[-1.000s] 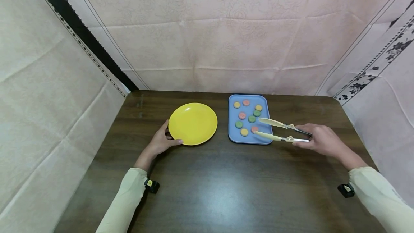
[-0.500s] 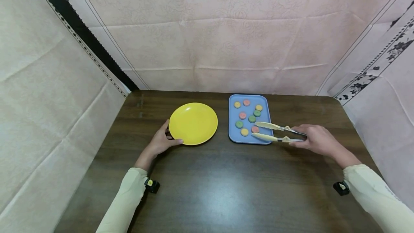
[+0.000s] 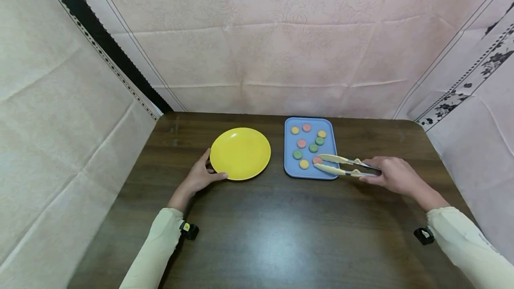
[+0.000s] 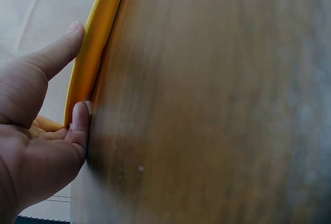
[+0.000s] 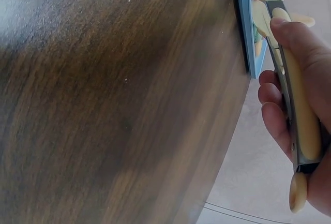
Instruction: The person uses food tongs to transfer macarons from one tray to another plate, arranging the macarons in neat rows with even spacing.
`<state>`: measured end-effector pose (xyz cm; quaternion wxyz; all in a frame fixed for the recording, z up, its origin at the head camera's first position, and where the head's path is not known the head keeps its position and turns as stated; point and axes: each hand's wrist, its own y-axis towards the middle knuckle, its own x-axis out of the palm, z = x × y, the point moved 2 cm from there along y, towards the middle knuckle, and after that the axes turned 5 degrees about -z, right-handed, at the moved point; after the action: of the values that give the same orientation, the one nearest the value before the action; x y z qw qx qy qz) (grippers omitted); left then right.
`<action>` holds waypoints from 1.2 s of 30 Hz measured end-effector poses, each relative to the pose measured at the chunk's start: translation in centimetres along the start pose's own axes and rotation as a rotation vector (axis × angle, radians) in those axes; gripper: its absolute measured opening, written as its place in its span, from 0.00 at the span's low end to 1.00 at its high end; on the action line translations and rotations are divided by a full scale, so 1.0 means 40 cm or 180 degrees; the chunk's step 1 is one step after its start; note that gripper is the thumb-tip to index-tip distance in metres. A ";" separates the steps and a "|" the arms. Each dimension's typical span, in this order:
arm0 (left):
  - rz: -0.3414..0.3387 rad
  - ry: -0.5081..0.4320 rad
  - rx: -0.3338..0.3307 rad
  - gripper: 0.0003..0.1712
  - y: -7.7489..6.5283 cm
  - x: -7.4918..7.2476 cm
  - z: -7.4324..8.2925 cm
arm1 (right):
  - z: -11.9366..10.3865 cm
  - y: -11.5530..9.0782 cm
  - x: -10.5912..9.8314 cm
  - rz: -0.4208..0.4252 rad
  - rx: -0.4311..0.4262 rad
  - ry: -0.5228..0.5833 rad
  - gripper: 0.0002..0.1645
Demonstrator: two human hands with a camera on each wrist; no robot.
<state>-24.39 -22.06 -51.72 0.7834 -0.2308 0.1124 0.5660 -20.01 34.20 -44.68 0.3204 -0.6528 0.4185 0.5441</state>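
My left hand holds the near-left rim of a round yellow plate, thumb on the rim; the left wrist view shows fingers at the plate's edge. My right hand grips cream-tipped metal tongs over a blue tray. The tongs' arms are apart, with their tips at a pink disc near the tray's front right; whether they touch it I cannot tell. Several small pink, yellow and green discs lie on the tray, such as a green disc.
Plate and tray stand side by side near the far edge of a dark wooden table. Pale patterned cloth hangs behind the table and along both sides.
The right hand has shifted slightly left and the tongs' tips have drawn closer together, ending at the front pink disc. The left hand stays on the plate.
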 end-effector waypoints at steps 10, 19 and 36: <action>0.0006 -0.0005 0.0048 0.72 0.000 0.003 -0.006 | -0.001 -0.003 0.002 0.0005 0.0090 0.0047 0.31; -0.0004 -0.0016 0.0040 0.71 -0.003 0.002 0.003 | -0.012 0.019 -0.017 0.0293 -0.0025 0.0087 0.30; 0.0034 0.0008 -0.0005 0.72 0.002 0.003 -0.002 | -0.106 0.169 -0.048 0.0314 -0.0239 0.0343 0.32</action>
<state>-24.42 -22.00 -51.87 0.7801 -0.2315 0.1141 0.5699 -24.30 27.88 -41.68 0.2455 -0.6713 0.4461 0.5386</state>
